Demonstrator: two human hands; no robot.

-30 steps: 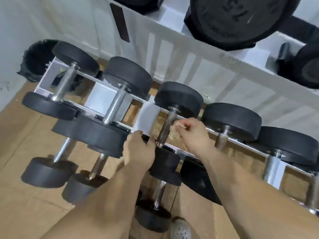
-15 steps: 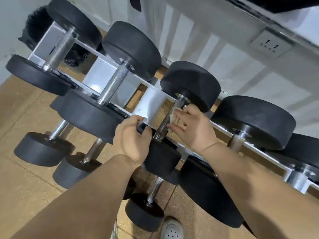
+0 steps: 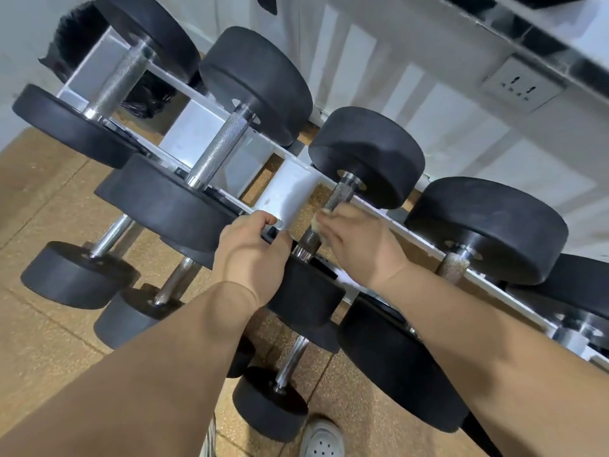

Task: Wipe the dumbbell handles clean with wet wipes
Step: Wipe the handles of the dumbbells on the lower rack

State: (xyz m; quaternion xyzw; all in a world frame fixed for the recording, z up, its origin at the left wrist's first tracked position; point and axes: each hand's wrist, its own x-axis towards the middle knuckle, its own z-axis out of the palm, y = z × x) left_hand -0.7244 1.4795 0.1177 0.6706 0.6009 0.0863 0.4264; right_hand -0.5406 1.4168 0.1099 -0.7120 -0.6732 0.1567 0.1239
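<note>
Several black dumbbells with knurled steel handles lie across a white rack point(image 3: 290, 186). My right hand point(image 3: 356, 239) holds a pale wet wipe point(image 3: 319, 222) wrapped against the middle of the third dumbbell's handle point(image 3: 341, 194). My left hand point(image 3: 253, 255) grips the near black head point(image 3: 306, 291) of that same dumbbell, its fingers curled over the top edge by the rack rail. The wipe is mostly hidden under my right fingers.
More dumbbells lie on a lower rack level and near the cork-coloured floor point(image 3: 49, 341). A wall socket point(image 3: 520, 85) sits at upper right. A black brush-like object point(image 3: 75, 37) is at far left. A grey clog point(image 3: 324, 440) shows at the bottom.
My right hand with the wipe has slid down the handle from near the far head toward the middle. The camera has moved closer. My left hand stays on the near head.
</note>
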